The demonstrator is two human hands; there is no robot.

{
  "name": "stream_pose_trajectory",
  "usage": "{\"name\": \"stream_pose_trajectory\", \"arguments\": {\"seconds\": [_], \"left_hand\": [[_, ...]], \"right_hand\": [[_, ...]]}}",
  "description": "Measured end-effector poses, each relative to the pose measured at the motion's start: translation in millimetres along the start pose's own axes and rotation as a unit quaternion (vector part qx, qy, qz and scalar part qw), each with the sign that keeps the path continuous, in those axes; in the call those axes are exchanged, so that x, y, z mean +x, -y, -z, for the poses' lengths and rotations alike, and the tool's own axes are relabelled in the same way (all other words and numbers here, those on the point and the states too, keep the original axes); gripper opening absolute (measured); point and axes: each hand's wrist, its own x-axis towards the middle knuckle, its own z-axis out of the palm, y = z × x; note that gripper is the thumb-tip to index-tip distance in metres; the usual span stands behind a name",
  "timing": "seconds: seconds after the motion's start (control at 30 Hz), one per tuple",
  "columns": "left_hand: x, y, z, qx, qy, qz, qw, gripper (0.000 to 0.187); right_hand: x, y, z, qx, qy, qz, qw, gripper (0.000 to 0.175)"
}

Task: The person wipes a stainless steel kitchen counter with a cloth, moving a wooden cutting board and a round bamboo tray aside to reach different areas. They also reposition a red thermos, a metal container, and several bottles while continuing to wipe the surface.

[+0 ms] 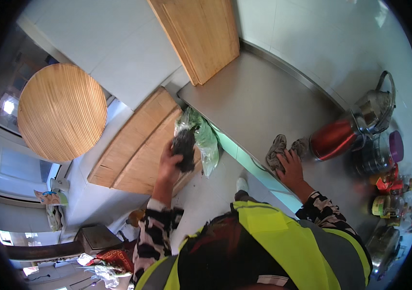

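My left hand (170,161) grips a dark bundle (184,149), perhaps a black plastic bag; its contents cannot be told. Just behind that bundle hang green and clear plastic bags (206,139) beside the counter's edge. On the steel countertop (264,94), my right hand (292,170) presses on a crumpled grey-brown cloth (277,150), with the fingers over part of it. A red metal thermos or kettle (333,139) stands just beyond the cloth, close to the right fingertips.
Large wooden boards (144,141) lean by the left wall, and another wooden board (206,36) stands at the counter's far end. A round slatted mat (62,112) is at the left. Along the right wall stand a purple-lidded jar (372,154) and several bottles (391,203).
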Motion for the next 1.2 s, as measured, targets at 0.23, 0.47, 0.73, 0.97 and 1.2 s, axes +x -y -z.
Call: {"name": "stream_pose_trajectory", "arguments": {"seconds": [0.23, 0.47, 0.73, 0.97, 1.2], "left_hand": [[152.5, 97.4, -62.3, 0.181, 0.026, 0.071, 0.981, 0.064], [196.8, 194.4, -153.1, 0.37, 0.138, -0.103, 0.913, 0.083], [154.6, -34.6, -24.8, 0.45, -0.059, -0.277, 0.847, 0.033], [12.4, -386.9, 147.5, 0.659, -0.411, -0.444, 0.447, 0.07], [-54.0, -526.3, 227.7, 0.734, -0.485, -0.298, 0.37, 0.101]], "right_hand": [[-1.5, -11.4, 7.9, 0.04, 0.01, 0.021, 0.999, 0.067], [-52.1, -74.3, -3.6, -0.049, 0.07, -0.005, 0.996, 0.075], [-48.6, -122.4, -53.6, -0.101, 0.014, 0.034, 0.994, 0.047], [-18.0, -41.1, 34.1, -0.064, -0.029, 0.103, 0.992, 0.037], [10.0, 37.0, 68.9, -0.081, -0.072, 0.053, 0.993, 0.036]]}}
